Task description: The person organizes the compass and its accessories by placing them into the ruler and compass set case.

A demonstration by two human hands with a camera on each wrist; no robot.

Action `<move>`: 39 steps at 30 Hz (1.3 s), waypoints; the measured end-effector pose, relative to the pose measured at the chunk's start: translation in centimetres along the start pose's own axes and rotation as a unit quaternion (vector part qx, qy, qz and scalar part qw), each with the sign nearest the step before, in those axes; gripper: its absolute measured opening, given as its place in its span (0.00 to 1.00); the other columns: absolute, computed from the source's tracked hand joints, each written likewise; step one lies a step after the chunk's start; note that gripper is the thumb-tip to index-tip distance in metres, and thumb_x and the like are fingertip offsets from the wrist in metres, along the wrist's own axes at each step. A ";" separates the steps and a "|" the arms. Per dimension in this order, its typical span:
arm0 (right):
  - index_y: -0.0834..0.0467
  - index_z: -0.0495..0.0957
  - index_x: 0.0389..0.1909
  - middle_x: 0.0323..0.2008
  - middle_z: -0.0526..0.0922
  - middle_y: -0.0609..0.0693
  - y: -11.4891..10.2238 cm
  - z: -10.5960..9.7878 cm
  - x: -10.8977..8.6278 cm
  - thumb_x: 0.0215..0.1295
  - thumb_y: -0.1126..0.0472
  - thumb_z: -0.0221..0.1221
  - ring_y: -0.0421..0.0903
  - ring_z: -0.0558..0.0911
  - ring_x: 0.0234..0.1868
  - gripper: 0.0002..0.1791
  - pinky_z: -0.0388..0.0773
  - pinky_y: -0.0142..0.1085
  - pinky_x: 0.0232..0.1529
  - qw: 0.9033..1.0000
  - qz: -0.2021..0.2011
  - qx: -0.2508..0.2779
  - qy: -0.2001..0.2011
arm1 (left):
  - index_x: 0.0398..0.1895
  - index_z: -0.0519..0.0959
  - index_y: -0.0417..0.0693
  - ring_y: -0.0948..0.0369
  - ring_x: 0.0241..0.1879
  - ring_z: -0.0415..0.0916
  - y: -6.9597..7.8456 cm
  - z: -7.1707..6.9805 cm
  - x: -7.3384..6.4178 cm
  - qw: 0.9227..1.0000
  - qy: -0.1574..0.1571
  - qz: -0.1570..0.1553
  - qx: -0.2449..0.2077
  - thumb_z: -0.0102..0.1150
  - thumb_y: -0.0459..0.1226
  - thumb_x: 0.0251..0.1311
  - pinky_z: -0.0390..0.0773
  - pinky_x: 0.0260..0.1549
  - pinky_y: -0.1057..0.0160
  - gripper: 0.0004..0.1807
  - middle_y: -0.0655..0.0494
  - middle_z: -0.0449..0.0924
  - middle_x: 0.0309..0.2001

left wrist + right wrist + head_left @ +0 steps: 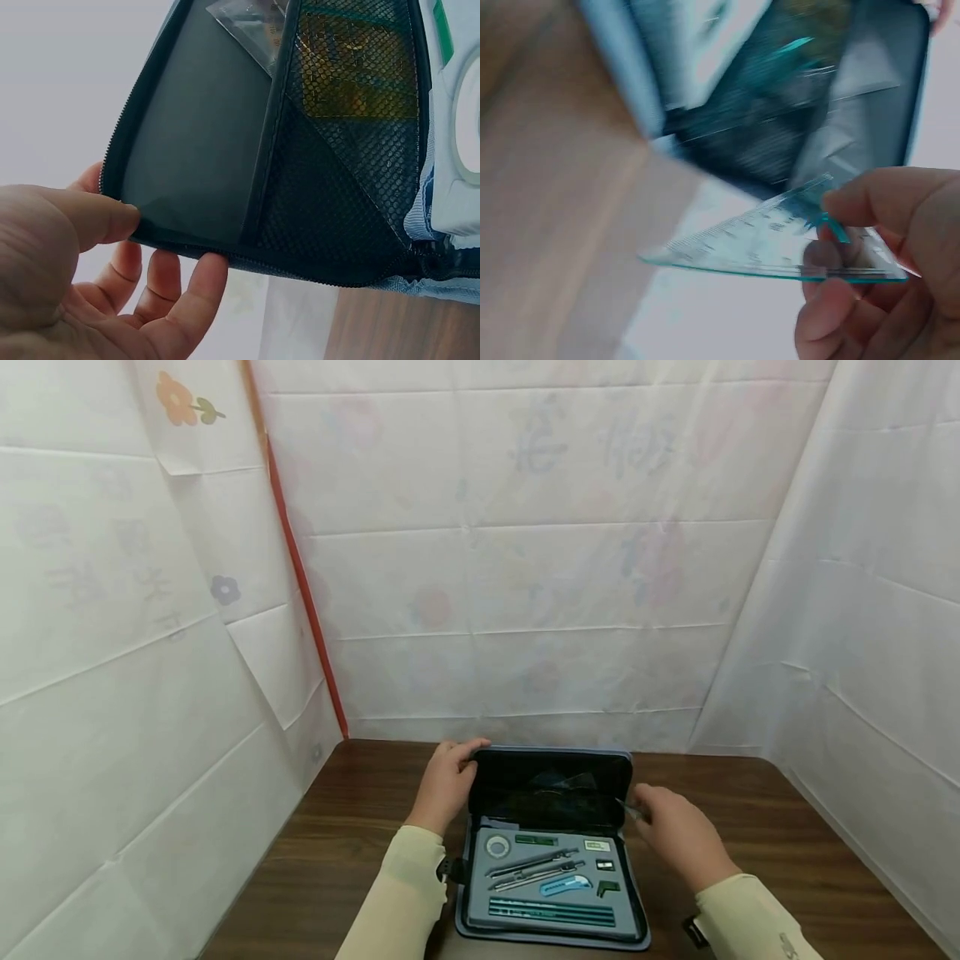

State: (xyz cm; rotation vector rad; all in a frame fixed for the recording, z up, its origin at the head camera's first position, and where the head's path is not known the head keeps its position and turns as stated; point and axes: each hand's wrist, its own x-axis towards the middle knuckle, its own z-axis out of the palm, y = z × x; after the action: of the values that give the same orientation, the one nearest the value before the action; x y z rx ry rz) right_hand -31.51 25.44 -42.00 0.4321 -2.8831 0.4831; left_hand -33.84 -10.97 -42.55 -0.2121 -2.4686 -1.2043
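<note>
A zip-up stationery case (462,918) lies unfolded on the table, its dark-lined lid (498,806) raised at the back. My left hand (441,787) holds the lid's upper left corner, thumb inside and fingers behind the zipped edge (191,249). Beside the lid's right edge, my right hand (678,833) pinches a clear set square (742,240) between thumb and fingers, its long point facing away from the palm. Inside the lid, a black mesh pocket (330,172) holds a yellowish see-through sheet (360,67), and a clear plastic piece (251,30) shows beside it.
A grey tray (480,881) in the case bears a round white item (497,847), two compasses (532,864), a blue cutter (566,885), a small sharpener (604,865), an eraser (597,845) and several green pencils (551,912). White sheets (525,568) hang around the wooden table (360,827).
</note>
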 end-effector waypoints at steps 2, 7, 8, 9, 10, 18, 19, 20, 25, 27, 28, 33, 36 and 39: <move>0.52 0.80 0.39 0.34 0.82 0.46 -1.3 -0.7 0.0 0.65 0.67 0.71 0.42 0.75 0.31 0.10 0.76 0.41 0.33 0.999 -0.027 0.010 0.033 | 0.64 0.83 0.69 0.57 0.35 0.70 0.0 0.0 0.0 1.000 0.002 0.003 0.000 0.58 0.33 0.77 0.74 0.36 0.57 0.22 0.54 0.77 0.49; 0.50 0.83 0.44 0.36 0.81 0.44 -3.8 -1.9 0.6 0.66 0.68 0.71 0.38 0.73 0.31 0.12 0.76 0.38 0.34 0.992 -0.088 0.023 0.085 | 0.64 0.83 0.71 0.57 0.35 0.70 0.0 0.1 0.0 1.000 0.005 0.001 -0.001 0.58 0.33 0.77 0.74 0.34 0.57 0.22 0.54 0.78 0.49; 0.51 0.84 0.46 0.37 0.81 0.44 -4.1 -2.1 0.8 0.66 0.68 0.71 0.38 0.73 0.32 0.12 0.77 0.38 0.35 0.991 -0.096 0.023 0.089 | 0.64 0.83 0.71 0.57 0.35 0.70 0.0 0.1 -0.1 1.000 0.005 0.000 -0.001 0.58 0.33 0.77 0.74 0.34 0.57 0.22 0.54 0.78 0.49; 0.51 0.85 0.47 0.38 0.81 0.44 -4.4 -2.2 1.0 0.67 0.69 0.70 0.38 0.73 0.32 0.12 0.77 0.38 0.35 0.990 -0.102 0.021 0.090 | 0.64 0.83 0.71 0.57 0.35 0.70 0.0 0.2 -0.1 1.000 0.005 -0.002 -0.001 0.58 0.33 0.77 0.74 0.34 0.57 0.23 0.54 0.78 0.49; 0.51 0.85 0.48 0.39 0.82 0.44 -4.6 -2.2 1.1 0.68 0.69 0.68 0.38 0.74 0.33 0.13 0.79 0.39 0.37 0.990 -0.108 0.020 0.092 | 0.64 0.83 0.71 0.57 0.35 0.70 0.0 0.2 -0.1 1.000 0.005 -0.003 -0.002 0.58 0.33 0.77 0.74 0.34 0.57 0.23 0.54 0.78 0.49; 0.55 0.85 0.50 0.46 0.86 0.51 -6.1 -2.1 2.3 0.68 0.72 0.66 0.50 0.86 0.47 0.14 0.86 0.49 0.49 0.986 -0.131 0.023 0.104 | 0.65 0.83 0.71 0.57 0.37 0.72 0.0 0.9 0.0 1.000 0.007 -0.004 -0.003 0.58 0.32 0.76 0.75 0.36 0.56 0.24 0.53 0.78 0.51; 0.55 0.86 0.50 0.46 0.86 0.51 -6.3 -1.9 2.4 0.68 0.72 0.67 0.50 0.86 0.48 0.13 0.86 0.50 0.49 0.986 -0.133 0.024 0.102 | 0.64 0.83 0.71 0.57 0.38 0.72 0.1 0.9 0.0 1.000 0.009 -0.006 -0.004 0.58 0.32 0.76 0.75 0.36 0.56 0.24 0.53 0.78 0.51; 0.55 0.86 0.50 0.46 0.86 0.51 -6.5 -1.8 2.6 0.68 0.72 0.67 0.51 0.86 0.48 0.13 0.86 0.50 0.50 0.986 -0.135 0.024 0.100 | 0.64 0.83 0.72 0.57 0.38 0.72 0.1 0.9 0.0 1.000 0.009 -0.007 -0.005 0.58 0.32 0.76 0.75 0.36 0.56 0.24 0.53 0.78 0.52; 0.53 0.87 0.51 0.44 0.86 0.50 -7.1 -0.8 3.1 0.69 0.71 0.67 0.49 0.86 0.44 0.14 0.86 0.48 0.46 0.986 -0.138 0.019 0.095 | 0.65 0.83 0.71 0.57 0.38 0.73 0.2 0.9 0.1 1.000 0.005 -0.008 -0.007 0.57 0.32 0.77 0.75 0.36 0.56 0.24 0.53 0.78 0.52; 0.52 0.88 0.51 0.43 0.85 0.49 -7.1 -0.4 3.4 0.68 0.71 0.68 0.49 0.86 0.43 0.14 0.86 0.47 0.45 0.985 -0.140 0.015 0.095 | 0.65 0.83 0.71 0.57 0.37 0.72 0.2 1.0 0.1 1.000 0.005 -0.008 -0.007 0.57 0.32 0.77 0.75 0.35 0.57 0.24 0.53 0.78 0.51; 0.52 0.88 0.50 0.43 0.86 0.49 -7.0 -0.2 3.5 0.68 0.71 0.68 0.49 0.86 0.43 0.15 0.86 0.47 0.45 0.985 -0.142 0.014 0.095 | 0.65 0.83 0.71 0.57 0.37 0.72 0.2 1.1 0.1 1.000 0.007 -0.009 -0.007 0.57 0.32 0.77 0.75 0.35 0.57 0.24 0.53 0.78 0.51; 0.52 0.88 0.50 0.43 0.85 0.49 -6.5 0.7 4.0 0.68 0.71 0.68 0.50 0.85 0.45 0.14 0.86 0.47 0.48 0.986 -0.138 0.008 0.093 | 0.64 0.83 0.71 0.57 0.37 0.72 0.4 1.2 -0.1 1.000 0.008 -0.014 -0.011 0.57 0.32 0.77 0.75 0.35 0.57 0.23 0.53 0.77 0.51; 0.53 0.88 0.49 0.43 0.85 0.49 -6.2 1.2 4.2 0.68 0.71 0.68 0.50 0.85 0.45 0.14 0.86 0.47 0.49 0.987 -0.133 0.011 0.091 | 0.65 0.83 0.70 0.57 0.36 0.72 0.5 1.3 -0.1 1.000 0.002 -0.013 -0.012 0.57 0.32 0.77 0.75 0.34 0.57 0.23 0.53 0.77 0.51; 0.53 0.89 0.49 0.43 0.85 0.49 -6.0 1.6 4.4 0.69 0.72 0.67 0.49 0.85 0.45 0.14 0.86 0.46 0.48 0.987 -0.131 0.018 0.090 | 0.65 0.83 0.70 0.57 0.36 0.71 0.6 1.3 0.0 1.000 0.002 -0.014 -0.011 0.57 0.32 0.77 0.75 0.35 0.57 0.23 0.53 0.77 0.51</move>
State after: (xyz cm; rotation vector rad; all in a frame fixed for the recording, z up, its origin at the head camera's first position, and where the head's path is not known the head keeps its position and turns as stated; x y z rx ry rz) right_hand -34.03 18.36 -40.77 0.7217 -2.5976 0.5013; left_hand -34.04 -9.60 -42.84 -0.1819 -2.4622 -1.2432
